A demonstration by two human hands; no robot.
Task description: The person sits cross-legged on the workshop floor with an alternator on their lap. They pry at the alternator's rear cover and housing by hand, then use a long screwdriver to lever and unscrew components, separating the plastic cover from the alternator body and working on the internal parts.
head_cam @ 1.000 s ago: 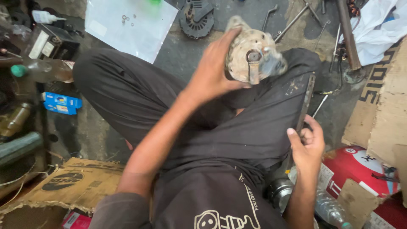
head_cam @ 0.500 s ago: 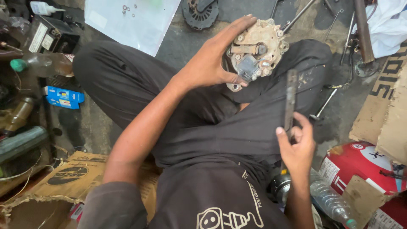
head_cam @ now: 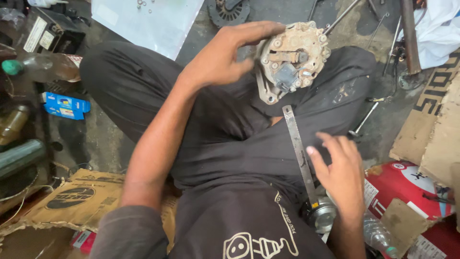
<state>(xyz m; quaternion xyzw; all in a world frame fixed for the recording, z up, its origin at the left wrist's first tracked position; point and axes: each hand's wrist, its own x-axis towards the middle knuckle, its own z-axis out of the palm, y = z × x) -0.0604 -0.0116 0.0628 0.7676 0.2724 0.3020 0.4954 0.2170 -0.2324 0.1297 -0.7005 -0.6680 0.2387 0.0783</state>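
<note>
I sit cross-legged in dark trousers. My left hand (head_cam: 223, 57) grips a worn, rust-stained alternator housing (head_cam: 292, 60) by its left rim and holds it over my lap, its bolted rear face towards me. My right hand (head_cam: 340, 175) loosely holds the lower part of a long flat metal strip (head_cam: 297, 144). The fingers are partly spread along it. The strip slants up across my thigh, and its top end stops just below the housing without touching it.
A clear plastic sheet (head_cam: 148, 19) with small screws lies ahead, beside a dark round part (head_cam: 230, 9). Metal rods (head_cam: 409, 33) and cardboard (head_cam: 441, 115) are on the right. Red packages (head_cam: 402, 182), a plastic bottle (head_cam: 378, 230) and a round metal piece (head_cam: 321, 216) sit by my right hip. Flattened cardboard (head_cam: 72, 201) lies on the left.
My left hand has turned the housing so its rear face shows more squarely. My right hand has lowered the strip from upright to slanting across my thigh, its tip nearer the housing.
</note>
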